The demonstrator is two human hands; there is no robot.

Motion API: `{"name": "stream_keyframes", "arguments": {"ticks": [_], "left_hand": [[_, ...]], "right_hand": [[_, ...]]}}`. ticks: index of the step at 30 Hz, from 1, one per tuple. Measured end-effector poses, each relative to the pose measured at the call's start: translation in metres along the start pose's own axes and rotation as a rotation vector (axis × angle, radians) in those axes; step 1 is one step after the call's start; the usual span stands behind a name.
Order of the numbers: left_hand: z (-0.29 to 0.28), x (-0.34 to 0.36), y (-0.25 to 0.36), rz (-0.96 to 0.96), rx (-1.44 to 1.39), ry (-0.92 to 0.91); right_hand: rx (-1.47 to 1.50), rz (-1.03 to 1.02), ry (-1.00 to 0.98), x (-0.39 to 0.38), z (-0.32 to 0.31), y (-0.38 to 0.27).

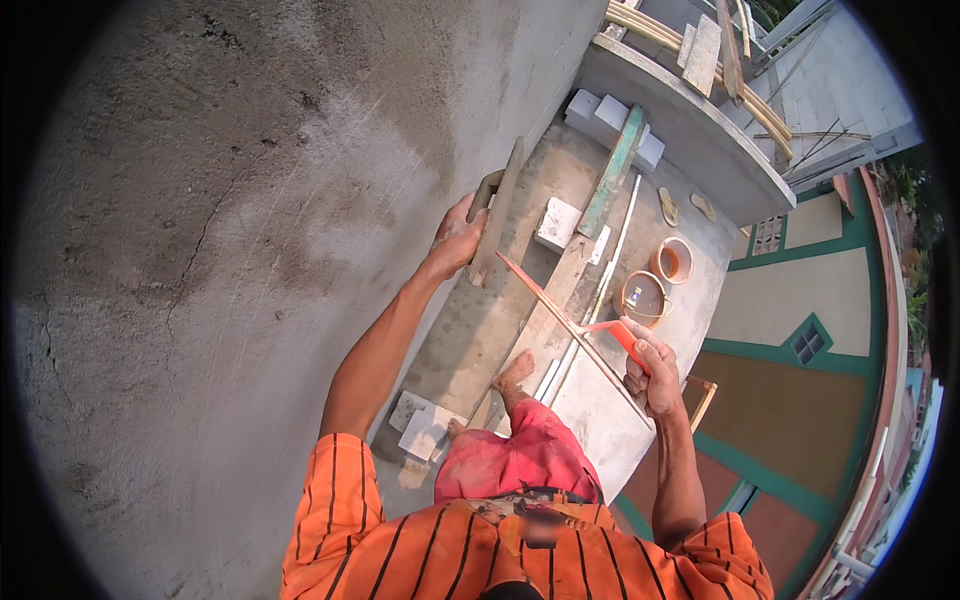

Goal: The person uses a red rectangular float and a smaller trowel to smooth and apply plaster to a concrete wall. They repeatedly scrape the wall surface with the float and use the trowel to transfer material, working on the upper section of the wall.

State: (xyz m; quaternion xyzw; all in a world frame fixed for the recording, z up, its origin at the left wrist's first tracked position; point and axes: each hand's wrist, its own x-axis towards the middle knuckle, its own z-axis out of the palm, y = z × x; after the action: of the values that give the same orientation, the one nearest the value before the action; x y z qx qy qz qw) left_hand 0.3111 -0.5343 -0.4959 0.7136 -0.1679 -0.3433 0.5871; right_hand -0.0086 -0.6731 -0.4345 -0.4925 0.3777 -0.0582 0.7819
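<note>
My left hand (458,236) is closed on the handle of a grey rectangular float (505,205), held on edge beside the rough, cracked plaster wall (220,350). My right hand (650,372) grips the orange handle of a long-bladed trowel (560,312), held out in front of me with its tip pointing up and left, a little below the float. Beneath them a wooden plank (555,305), green-painted at its far end, rests along white blocks (555,225); one of my bare feet (515,372) stands on it.
Two orange buckets (672,260) and a pair of sandals (668,205) are on the concrete floor, beside long white strips (625,215). A low curved wall (730,170) closes the far end, with bamboo poles (760,125) beyond. A green-trimmed house (790,400) stands below right.
</note>
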Motion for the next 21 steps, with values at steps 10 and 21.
{"name": "stream_keyframes", "arguments": {"ticks": [10, 21], "left_hand": [[-0.057, -0.120, 0.050, 0.155, -0.100, 0.026], [-0.115, -0.276, 0.103, 0.431, 0.164, 0.267]], "right_hand": [[-0.166, -0.275, -0.091, -0.044, 0.071, -0.018], [0.265, -0.070, -0.223, -0.177, 0.101, 0.023]]}}
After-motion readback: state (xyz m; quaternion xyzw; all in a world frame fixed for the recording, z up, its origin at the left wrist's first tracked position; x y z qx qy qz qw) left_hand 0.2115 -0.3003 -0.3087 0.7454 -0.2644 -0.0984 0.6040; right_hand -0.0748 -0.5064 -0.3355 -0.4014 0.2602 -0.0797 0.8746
